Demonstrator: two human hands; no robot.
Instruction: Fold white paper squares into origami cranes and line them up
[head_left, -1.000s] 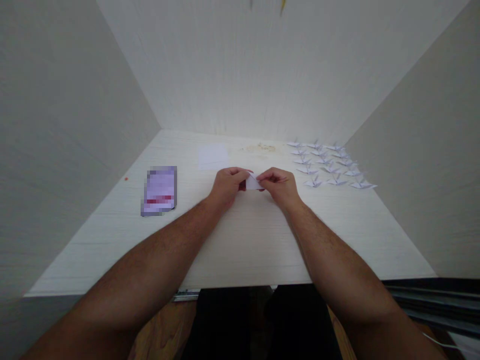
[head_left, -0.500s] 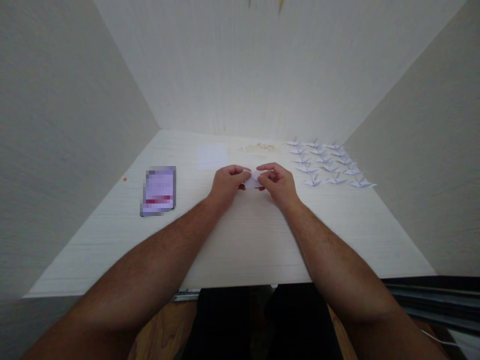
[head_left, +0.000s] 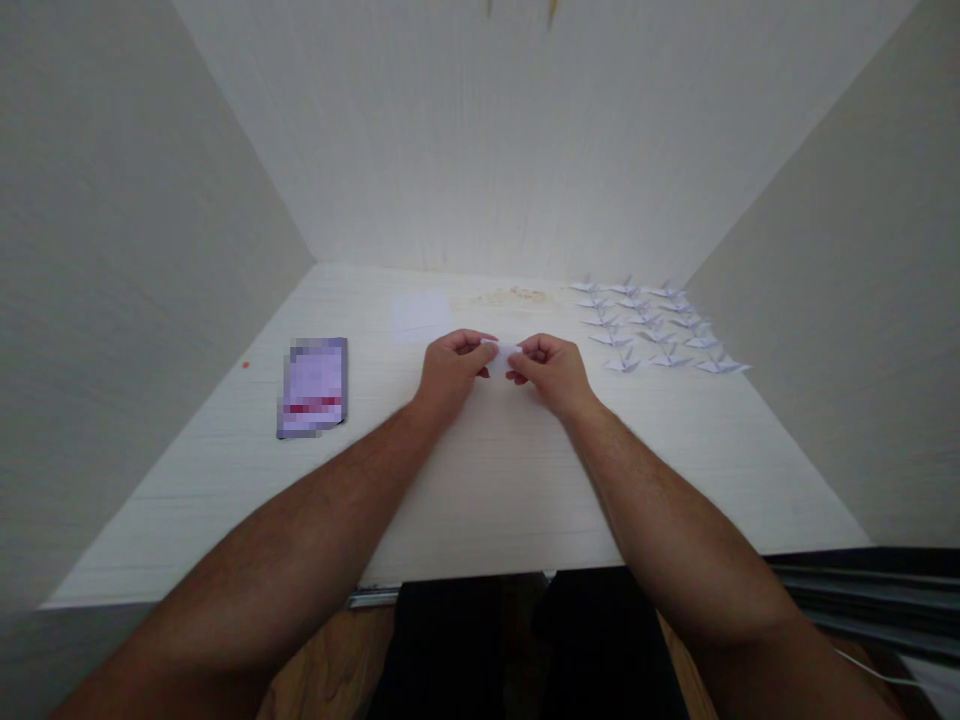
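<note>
Both my hands meet over the middle of a pale wooden desk (head_left: 480, 500). My left hand (head_left: 448, 368) and my right hand (head_left: 553, 370) pinch a small folded piece of white paper (head_left: 501, 358) between their fingertips, held just above the desk. Most of the paper is hidden by my fingers. A flat white square sheet (head_left: 420, 312) lies just behind my left hand. Several folded white paper cranes (head_left: 652, 328) stand in rows at the back right of the desk.
A purple and white packet (head_left: 313, 386) lies flat on the left. A brownish stain (head_left: 510, 296) marks the desk near the back wall. Pale walls close in the desk on three sides. Dark flat objects (head_left: 862, 592) lie beyond the front right edge.
My hands have drawn closer together on the paper, and my right fingers have shifted their grip. The camera view has moved slightly.
</note>
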